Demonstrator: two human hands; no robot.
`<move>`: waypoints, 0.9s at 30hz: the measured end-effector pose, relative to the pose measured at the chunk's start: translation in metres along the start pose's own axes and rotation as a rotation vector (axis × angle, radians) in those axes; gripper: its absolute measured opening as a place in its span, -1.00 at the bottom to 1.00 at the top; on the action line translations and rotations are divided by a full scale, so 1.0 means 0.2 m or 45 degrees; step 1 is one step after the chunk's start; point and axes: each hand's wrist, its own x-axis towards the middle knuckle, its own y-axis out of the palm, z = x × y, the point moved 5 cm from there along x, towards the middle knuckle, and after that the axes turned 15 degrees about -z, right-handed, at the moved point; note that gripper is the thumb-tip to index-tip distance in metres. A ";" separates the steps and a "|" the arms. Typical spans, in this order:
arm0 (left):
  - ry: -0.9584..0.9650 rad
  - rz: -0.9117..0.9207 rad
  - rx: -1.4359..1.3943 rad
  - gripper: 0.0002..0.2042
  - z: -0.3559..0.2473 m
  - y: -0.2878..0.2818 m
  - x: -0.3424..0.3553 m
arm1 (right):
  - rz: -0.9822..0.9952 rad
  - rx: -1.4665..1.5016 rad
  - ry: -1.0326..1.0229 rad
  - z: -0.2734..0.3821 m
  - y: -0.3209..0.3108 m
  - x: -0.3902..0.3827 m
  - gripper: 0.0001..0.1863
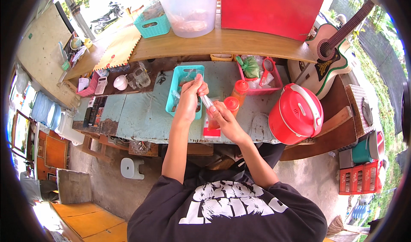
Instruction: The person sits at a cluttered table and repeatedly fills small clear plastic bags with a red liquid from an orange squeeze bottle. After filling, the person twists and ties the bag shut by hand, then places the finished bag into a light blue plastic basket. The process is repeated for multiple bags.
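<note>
A clear plastic bag is stretched between my two hands, its upper part pulled into a narrow twist. My left hand is closed on the upper end, over the turquoise basket. Lower and to the right, my right hand pinches the bag's neck. Something orange-red shows below in the bag, partly hidden by the fingers. Just beyond my right hand stand two red-capped squeeze bottles, one near and one farther. Under my right hand lies a red and white packet.
A pink basket holds a green bag and red scissors. To its right sits a red lidded tub with a white handle. A wooden shelf spans the back. Glass mugs stand left; a guitar leans right.
</note>
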 end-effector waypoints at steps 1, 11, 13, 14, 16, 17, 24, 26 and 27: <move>-0.005 -0.013 0.004 -0.54 0.00 -0.01 0.00 | 0.004 0.017 0.015 0.00 0.01 -0.01 -0.62; -0.039 0.232 0.103 -0.55 -0.03 0.03 0.04 | 0.057 0.078 0.158 -0.01 -0.02 0.02 -0.68; -0.038 0.286 0.167 -0.56 -0.03 0.02 0.01 | 0.023 -0.100 -0.034 0.04 -0.04 0.03 -0.69; 0.009 0.320 0.186 -0.57 -0.05 0.03 -0.01 | 0.006 -0.187 -0.130 0.08 -0.05 0.03 -0.67; 0.100 0.389 0.222 -0.59 -0.08 0.08 -0.07 | -0.008 -0.232 -0.168 0.11 -0.08 0.07 -0.63; 0.133 0.379 0.381 -0.62 -0.10 0.09 -0.08 | -0.014 -0.243 -0.236 0.13 -0.08 0.10 -0.62; 0.465 0.321 0.483 -0.56 -0.16 0.16 -0.06 | -0.060 0.081 -0.122 0.11 -0.05 0.21 -0.73; 0.275 0.252 0.315 -0.58 -0.14 0.14 -0.06 | 0.014 0.068 -0.079 0.13 -0.03 0.21 -0.73; 0.180 0.218 0.231 -0.58 -0.14 0.13 -0.06 | 0.021 0.064 -0.030 0.15 -0.01 0.20 -0.72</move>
